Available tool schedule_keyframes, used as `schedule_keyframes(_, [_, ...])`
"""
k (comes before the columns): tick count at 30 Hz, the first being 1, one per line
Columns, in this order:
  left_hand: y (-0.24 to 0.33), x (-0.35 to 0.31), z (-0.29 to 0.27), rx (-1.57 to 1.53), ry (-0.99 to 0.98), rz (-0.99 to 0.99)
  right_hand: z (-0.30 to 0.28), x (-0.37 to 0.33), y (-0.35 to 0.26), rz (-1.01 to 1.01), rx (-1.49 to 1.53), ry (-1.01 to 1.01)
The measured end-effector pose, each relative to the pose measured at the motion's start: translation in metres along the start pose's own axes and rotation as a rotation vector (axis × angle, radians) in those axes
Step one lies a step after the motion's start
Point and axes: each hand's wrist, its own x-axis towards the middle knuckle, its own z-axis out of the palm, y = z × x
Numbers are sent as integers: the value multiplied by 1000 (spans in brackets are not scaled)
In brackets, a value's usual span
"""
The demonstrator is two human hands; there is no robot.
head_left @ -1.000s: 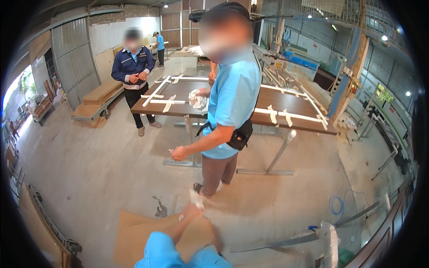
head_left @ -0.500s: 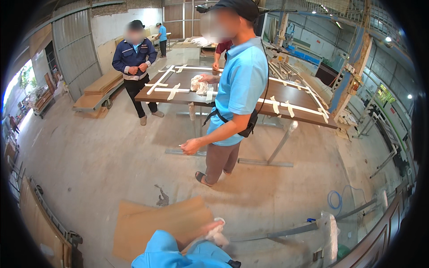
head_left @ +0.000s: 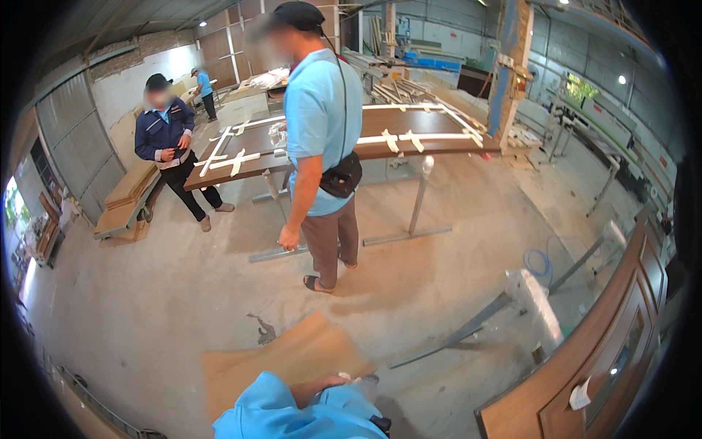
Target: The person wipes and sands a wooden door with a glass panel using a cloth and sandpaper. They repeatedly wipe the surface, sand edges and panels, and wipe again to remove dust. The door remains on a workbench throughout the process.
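Head view: at the lower edge the person's own light blue sleeves [head_left: 292, 413] bunch together, and one bare hand [head_left: 322, 384] shows between them; which hand it is cannot be told, nor whether it is wide or closed. A pale crumpled scrap [head_left: 360, 381] lies just beside its fingertips, too small to identify. The other hand is hidden behind the sleeves. Directly beyond the hand a flat brown cardboard sheet [head_left: 289, 358] lies on the concrete floor [head_left: 146, 293]. Further off a person in a light blue shirt [head_left: 320, 132] stands with a black pouch at the hip, beside a long dark worktop [head_left: 439, 121] on metal legs, carrying white strips. A second person in a dark blue jacket [head_left: 164, 135] stands at the worktop's far left end. A brown panelled door [head_left: 621, 351] leans at lower right.
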Motion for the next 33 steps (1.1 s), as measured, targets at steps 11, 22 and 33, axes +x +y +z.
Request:
schedule_keyframes(11, [-11, -20, -13, 39, 156, 103, 41, 32, 125, 169, -185, -71])
schedule_keyframes(22, [39, 27, -214, -229, 761, -66, 45, -4, 78, 195, 54, -43])
schedule_keyframes(33, [75, -67, -500, -555, 1263, 255, 51, -32, 31, 190, 175, -40])
